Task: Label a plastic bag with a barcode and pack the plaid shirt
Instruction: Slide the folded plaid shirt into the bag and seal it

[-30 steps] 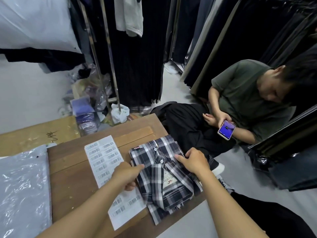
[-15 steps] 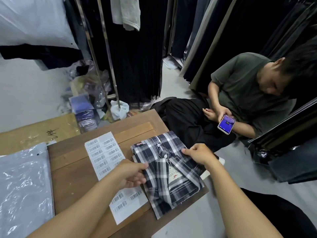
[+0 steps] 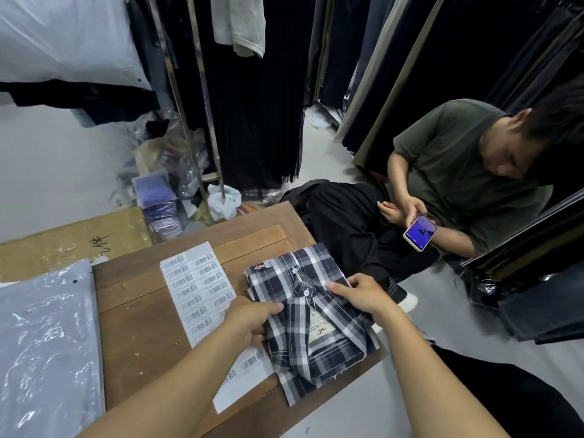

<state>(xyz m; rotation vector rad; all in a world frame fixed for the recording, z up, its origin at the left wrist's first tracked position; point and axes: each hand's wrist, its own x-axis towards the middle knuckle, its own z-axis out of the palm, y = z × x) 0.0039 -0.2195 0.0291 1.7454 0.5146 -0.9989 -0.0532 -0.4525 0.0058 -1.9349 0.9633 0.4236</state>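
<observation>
A folded navy-and-white plaid shirt (image 3: 319,330) with a paper tag lies on the right part of the wooden table (image 3: 142,320). My left hand (image 3: 249,319) grips the shirt's left edge, with its thumb on top. My right hand (image 3: 360,294) pinches the shirt's right side near the collar. A white sheet of barcode labels (image 3: 196,289) lies flat just left of the shirt, partly under my left hand. A stack of grey plastic bags (image 3: 47,349) rests at the table's left end.
A person in a green T-shirt (image 3: 458,172) sits on the floor right of the table with a phone (image 3: 420,233). Racks of dark clothes (image 3: 259,90) hang behind. A cardboard box (image 3: 69,241) and bagged clutter (image 3: 161,197) lie beyond the table's far edge.
My left hand has slid off the label sheet onto the shirt's left edge. My right hand has shifted right and back along the shirt. The shirt's folds have been pulled a little flatter.
</observation>
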